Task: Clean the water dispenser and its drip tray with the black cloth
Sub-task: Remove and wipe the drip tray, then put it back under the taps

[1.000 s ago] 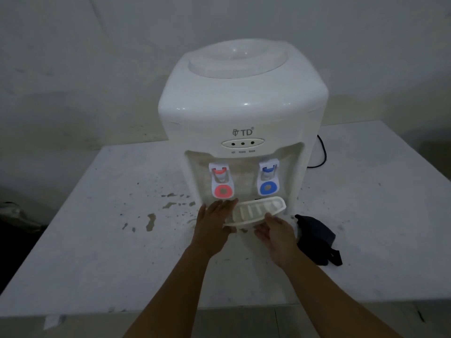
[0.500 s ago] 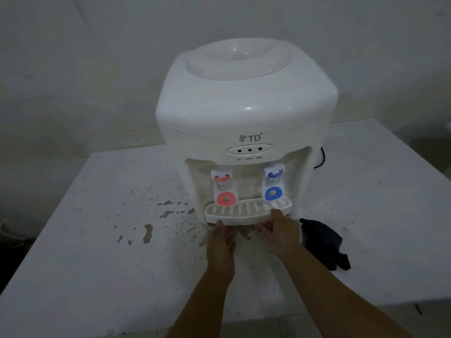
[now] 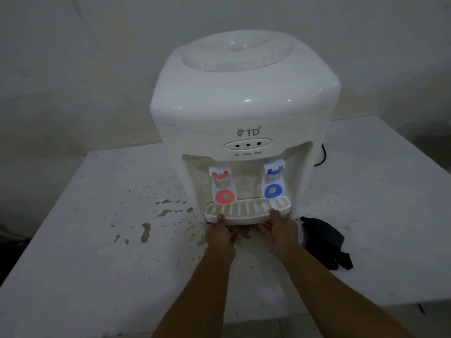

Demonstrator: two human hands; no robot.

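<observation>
A white tabletop water dispenser [image 3: 244,106] stands on the white table, with a red tap on the left and a blue tap on the right. Its white slotted drip tray [image 3: 246,211] sits level in the slot under the taps. My left hand [image 3: 220,234] grips the tray's front edge at its left end, thumb on top. My right hand [image 3: 280,229] grips the front edge at the right end the same way. The black cloth [image 3: 324,242] lies crumpled on the table just right of my right hand, untouched.
The white table [image 3: 97,264] has dark stains and chipped patches left of the dispenser's base. A black power cord [image 3: 323,154] runs behind the dispenser on the right. A plain wall stands close behind. The table's front edge is near my forearms.
One second ago the tray was tilted and out of the slot in my hands. It now sits level in the dispenser, with both hands lower on its front edge.
</observation>
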